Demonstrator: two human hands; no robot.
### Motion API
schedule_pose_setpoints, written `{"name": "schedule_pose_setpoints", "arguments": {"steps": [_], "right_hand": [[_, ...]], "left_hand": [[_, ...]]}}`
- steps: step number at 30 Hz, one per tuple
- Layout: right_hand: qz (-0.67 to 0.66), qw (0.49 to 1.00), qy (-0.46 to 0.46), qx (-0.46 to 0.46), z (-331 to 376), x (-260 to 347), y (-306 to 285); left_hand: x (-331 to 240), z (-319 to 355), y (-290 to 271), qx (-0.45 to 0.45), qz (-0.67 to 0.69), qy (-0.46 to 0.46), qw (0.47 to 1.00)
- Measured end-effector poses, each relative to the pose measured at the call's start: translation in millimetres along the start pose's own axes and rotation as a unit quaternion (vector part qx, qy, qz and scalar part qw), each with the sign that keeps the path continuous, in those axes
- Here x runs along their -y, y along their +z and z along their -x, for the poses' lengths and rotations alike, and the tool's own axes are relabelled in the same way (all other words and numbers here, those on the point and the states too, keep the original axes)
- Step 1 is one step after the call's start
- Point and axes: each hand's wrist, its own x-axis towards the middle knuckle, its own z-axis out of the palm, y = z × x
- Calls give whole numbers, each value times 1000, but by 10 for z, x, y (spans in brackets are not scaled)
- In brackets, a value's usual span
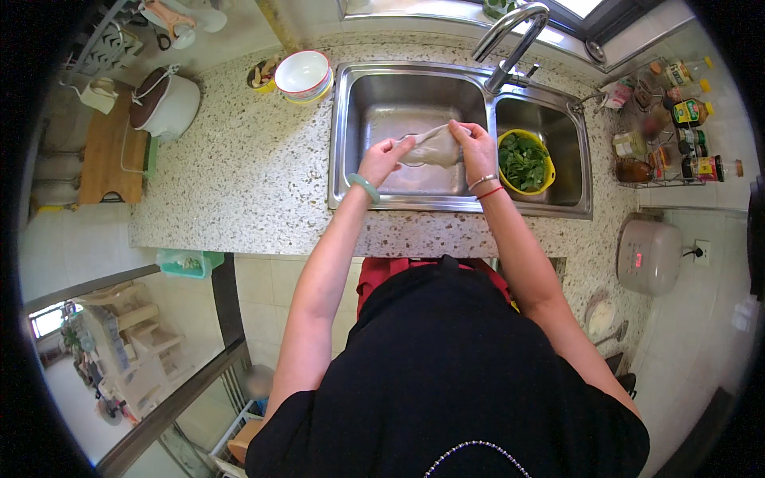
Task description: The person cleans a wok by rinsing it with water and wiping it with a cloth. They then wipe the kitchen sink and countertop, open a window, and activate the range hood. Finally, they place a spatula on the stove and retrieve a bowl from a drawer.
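Observation:
Over the large basin of the steel sink (374, 199) I hold a pale, limp dishcloth (433, 148) stretched between both hands. Its left end is pinched in my left hand (385, 159), which has a green bangle at the wrist. My right hand (476, 147) grips the upper right corner between thumb and fingers. The cloth's lower edge sags and partly hides the drain beneath it. Leafy greens (523, 162) fill a yellow basket (548, 177) in the smaller basin, just right of my right hand.
A chrome faucet (510, 44) arches over the back of the sink. Stacked bowls (304, 73) stand on the speckled counter (247, 159) to the left. Farther left are a white pot (177, 107) and a wooden board (111, 151). At right are a bottle rack (665, 179) and a rice cooker (649, 256).

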Motion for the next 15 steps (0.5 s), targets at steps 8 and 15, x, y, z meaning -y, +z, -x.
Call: {"name": "schedule_pose_setpoints", "arguments": {"steps": [8, 15], "right_hand": [[-91, 996, 23, -1, -268, -128, -316], [37, 965, -109, 236, -39, 191, -283]], "left_hand": [[116, -76, 405, -110, 141, 33, 983], [158, -109, 730, 100, 440, -40, 891]]}}
